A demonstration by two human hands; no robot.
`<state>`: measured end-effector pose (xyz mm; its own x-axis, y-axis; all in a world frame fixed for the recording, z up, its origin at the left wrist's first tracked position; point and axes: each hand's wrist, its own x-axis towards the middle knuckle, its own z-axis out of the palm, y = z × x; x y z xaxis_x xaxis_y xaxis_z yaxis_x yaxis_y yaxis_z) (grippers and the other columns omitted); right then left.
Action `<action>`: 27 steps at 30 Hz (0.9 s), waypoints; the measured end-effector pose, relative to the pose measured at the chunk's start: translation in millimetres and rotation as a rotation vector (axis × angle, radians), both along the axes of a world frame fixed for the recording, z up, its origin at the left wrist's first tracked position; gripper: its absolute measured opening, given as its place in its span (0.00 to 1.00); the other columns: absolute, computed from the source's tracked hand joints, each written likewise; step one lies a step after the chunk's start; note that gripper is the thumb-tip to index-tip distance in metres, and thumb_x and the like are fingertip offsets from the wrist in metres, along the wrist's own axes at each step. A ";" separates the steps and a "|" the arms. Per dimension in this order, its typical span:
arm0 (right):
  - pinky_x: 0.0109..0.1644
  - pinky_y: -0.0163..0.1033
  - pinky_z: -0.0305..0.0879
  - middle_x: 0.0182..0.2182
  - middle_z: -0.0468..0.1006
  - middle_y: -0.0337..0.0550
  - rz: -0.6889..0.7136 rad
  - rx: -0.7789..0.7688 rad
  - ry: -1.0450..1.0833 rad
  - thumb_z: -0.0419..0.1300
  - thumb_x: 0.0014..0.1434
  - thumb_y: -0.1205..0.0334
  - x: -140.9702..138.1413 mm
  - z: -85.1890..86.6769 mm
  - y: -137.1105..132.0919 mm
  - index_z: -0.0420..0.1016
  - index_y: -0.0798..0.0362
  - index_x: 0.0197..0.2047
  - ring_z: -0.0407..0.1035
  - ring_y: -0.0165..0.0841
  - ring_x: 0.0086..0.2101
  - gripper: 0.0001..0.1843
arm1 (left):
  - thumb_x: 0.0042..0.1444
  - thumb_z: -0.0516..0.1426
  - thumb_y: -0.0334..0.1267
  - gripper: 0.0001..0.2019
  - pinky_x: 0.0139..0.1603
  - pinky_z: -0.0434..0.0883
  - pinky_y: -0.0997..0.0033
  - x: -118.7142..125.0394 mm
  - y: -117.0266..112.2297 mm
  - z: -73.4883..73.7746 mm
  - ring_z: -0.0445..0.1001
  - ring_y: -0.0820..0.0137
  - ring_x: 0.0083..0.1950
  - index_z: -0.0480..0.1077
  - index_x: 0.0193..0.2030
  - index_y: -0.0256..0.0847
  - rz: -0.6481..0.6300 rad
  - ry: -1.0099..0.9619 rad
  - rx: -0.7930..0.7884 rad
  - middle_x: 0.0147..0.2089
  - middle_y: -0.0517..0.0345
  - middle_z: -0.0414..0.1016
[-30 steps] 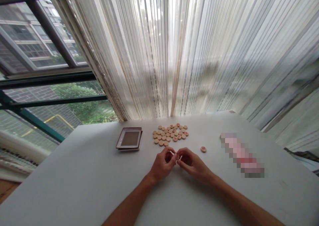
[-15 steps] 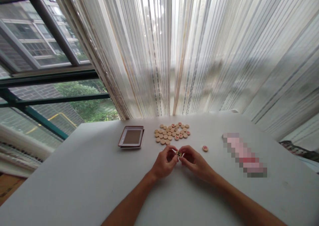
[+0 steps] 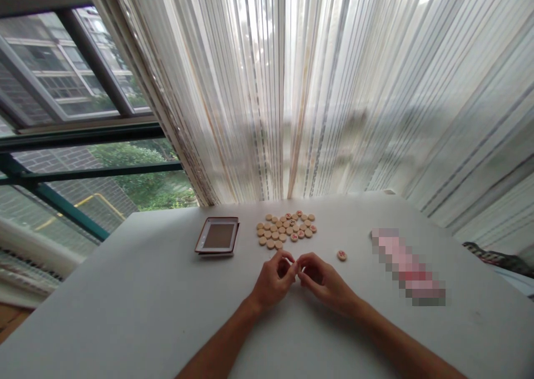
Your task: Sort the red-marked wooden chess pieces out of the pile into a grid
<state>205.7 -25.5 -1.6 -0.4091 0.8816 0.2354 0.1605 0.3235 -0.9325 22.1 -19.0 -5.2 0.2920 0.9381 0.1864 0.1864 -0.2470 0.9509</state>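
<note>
Tan discs point(image 3: 282, 230), some red-marked

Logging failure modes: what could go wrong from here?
The left hand and right hand pinch close together, largely hiding whatever they grip; a slip could go unnoticed.
The lone red-marked disc lies near the right hand and might get knocked.
The clustered discs sit just beyond both hands; a forward nudge could scatter them.

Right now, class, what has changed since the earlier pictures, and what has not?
The dark mark on the held piece, plain half a second ago, no longer shows; the piece, now hard to make out, was probably turned. The left grip and right grip stay close together; the pile and lone piece have not moved.
</note>
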 end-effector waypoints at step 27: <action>0.36 0.38 0.71 0.37 0.75 0.42 -0.005 -0.052 0.049 0.58 0.66 0.51 4.6 -4.2 3.7 0.67 0.51 0.48 0.73 0.33 0.33 0.14 | 0.61 0.58 0.43 0.12 0.35 0.69 0.74 1.3 -1.1 0.3 0.72 0.72 0.32 0.65 0.47 0.40 -0.044 -0.041 0.058 0.32 0.59 0.74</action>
<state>210.4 -21.7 -5.8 -0.3940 0.8951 0.2087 0.1161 0.2737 -0.9548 23.4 -20.1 -4.9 0.3238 0.9119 0.2523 0.1358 -0.3087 0.9414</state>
